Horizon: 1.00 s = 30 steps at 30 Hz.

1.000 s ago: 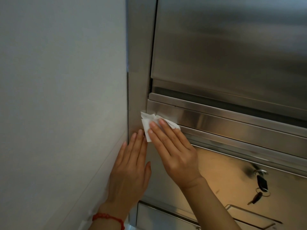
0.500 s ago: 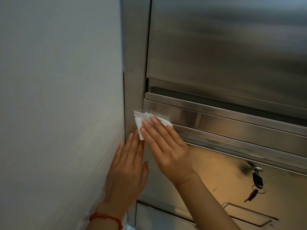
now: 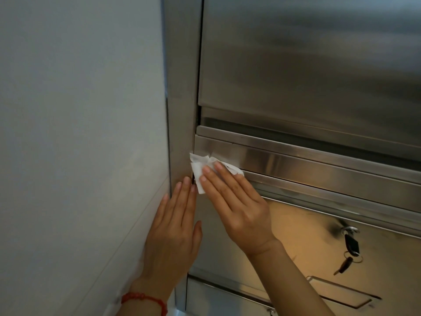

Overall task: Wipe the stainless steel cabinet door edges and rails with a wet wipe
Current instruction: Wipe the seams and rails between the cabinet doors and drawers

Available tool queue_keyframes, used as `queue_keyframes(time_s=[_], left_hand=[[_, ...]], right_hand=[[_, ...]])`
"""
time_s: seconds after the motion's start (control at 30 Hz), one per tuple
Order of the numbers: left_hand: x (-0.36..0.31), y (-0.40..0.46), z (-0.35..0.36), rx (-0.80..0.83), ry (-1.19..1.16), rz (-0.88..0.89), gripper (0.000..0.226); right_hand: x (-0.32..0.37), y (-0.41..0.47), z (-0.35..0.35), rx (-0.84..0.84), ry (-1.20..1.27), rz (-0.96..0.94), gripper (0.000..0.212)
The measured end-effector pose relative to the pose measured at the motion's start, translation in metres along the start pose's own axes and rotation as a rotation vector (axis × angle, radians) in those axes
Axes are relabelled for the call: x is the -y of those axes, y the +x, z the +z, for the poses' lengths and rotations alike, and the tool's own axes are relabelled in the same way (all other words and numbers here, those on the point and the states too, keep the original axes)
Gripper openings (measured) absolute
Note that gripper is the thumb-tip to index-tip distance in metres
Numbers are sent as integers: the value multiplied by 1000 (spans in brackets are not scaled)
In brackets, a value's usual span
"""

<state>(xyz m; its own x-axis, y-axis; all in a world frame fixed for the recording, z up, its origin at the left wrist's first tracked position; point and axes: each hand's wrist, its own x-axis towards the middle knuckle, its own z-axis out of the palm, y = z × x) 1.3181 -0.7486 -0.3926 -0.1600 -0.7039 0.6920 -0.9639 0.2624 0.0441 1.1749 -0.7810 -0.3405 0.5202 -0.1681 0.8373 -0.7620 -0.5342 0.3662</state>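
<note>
two hands (image 3: 175, 242) (image 3: 237, 208), one wipe (image 3: 200, 169) (crumpled), two keys (image 3: 352, 246) (image 3: 342, 265)

The cabinet door (image 3: 307, 53) is brushed stainless steel, satin with soft streaked reflections. The rail (image 3: 319, 167) below it is brighter, nearly mirror-like steel. The lower panel (image 3: 307, 242) is glossy metal with a warm reflection. The wet wipe (image 3: 200, 169) is white, crumpled, thin cloth-like paper. The wall (image 3: 79, 133) is matt and smooth. The bracelet (image 3: 145, 299) is red cord.

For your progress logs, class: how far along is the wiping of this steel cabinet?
Done: nothing can be confirmed; no surface shows a clear wiped mark. In hand: the right hand presses the wet wipe on the rail's left end; the left hand rests flat on the frame. Left: the rail's remaining length rightwards.
</note>
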Motion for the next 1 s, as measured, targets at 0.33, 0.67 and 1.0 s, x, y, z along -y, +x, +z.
queue_keyframes(time_s=[0.33, 0.67, 1.0], left_hand=[[-1, 0, -1, 3, -12, -24, 50], [-1, 0, -2, 20, -25, -26, 52], [-2, 0, -3, 36, -25, -22, 53]], right_hand=[[-1, -2, -1, 3, -4, 0, 31], [-4, -7, -6, 9, -25, 6, 33], [-9, -12, -12, 28, -30, 16, 33]])
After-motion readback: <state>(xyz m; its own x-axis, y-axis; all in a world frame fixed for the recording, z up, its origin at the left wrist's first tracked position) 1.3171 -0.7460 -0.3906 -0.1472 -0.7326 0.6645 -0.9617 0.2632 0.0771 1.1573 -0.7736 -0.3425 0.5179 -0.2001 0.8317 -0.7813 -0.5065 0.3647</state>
